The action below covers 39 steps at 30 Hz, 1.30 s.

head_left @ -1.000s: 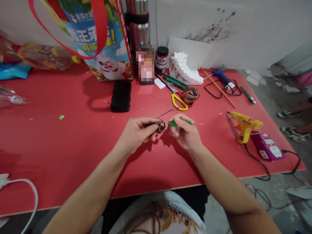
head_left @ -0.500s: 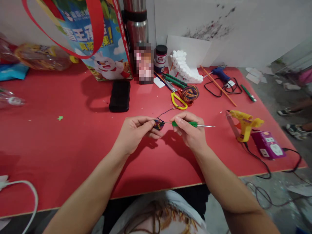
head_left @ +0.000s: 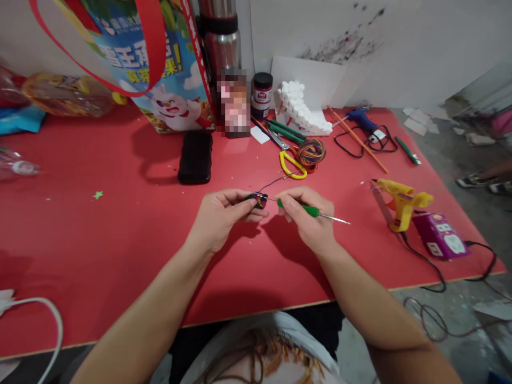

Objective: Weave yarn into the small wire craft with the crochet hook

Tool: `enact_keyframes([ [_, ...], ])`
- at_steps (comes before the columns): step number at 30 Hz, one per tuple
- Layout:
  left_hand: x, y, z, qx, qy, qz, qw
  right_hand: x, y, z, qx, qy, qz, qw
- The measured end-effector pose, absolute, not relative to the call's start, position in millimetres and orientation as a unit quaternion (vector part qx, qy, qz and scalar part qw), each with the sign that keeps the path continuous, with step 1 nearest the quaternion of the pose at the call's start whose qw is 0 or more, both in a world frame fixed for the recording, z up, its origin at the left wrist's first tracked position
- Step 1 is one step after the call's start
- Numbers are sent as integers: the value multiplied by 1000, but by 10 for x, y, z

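Between the thumb and fingers of my left hand [head_left: 224, 216] is a small dark multicoloured crochet piece [head_left: 261, 200]. My right hand [head_left: 310, 216] grips the green handle of a crochet hook [head_left: 310, 210]. One thin metal end reaches left to the crochet piece; the other sticks out to the right, angled slightly down. A dark yarn strand [head_left: 276, 182] rises from the piece toward a multicoloured yarn ball [head_left: 312, 152]. Whether the hook's tip is inside a stitch is too small to tell. Scissors with a yellow handle [head_left: 293, 166] lie beside the ball.
On the red table [head_left: 120, 256] stand a yellow glue gun [head_left: 404, 202] and a purple box [head_left: 442, 234] at the right. A black phone-like case [head_left: 195, 158], a printed bag [head_left: 176, 101], a steel flask [head_left: 222, 48] and a white beaded model [head_left: 302, 109] are toward the back.
The hook has tilted, its right end dropping lower and its left end rising at the crochet piece. My right hand has shifted slightly left.
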<state>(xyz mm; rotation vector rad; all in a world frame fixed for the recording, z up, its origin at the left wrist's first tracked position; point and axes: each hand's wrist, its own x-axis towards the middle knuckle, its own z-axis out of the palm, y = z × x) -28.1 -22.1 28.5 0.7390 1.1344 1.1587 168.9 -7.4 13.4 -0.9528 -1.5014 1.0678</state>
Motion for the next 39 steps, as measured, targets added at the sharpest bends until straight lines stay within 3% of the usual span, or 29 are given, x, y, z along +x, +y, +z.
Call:
enact_keyframes([
  [15, -150, -289, 243, 348, 524, 560, 540, 1600, -137, 42, -334, -805, 140, 469],
  [25, -178, -294, 262, 350, 499, 579, 541, 1603, -71, -10, -277, -829, 41, 484],
  [30, -87, -347, 291, 358, 535, 607, 466, 1504, -154, -41, -304, -823, -44, 479],
  [34, -65, -355, 282, 408, 539, 620, 398, 1491, -195, -12, -316, -815, -8, 485],
  [39, -127, -307, 247, 461, 526, 600, 388, 1548, -212, 101, -365, -777, 151, 491],
])
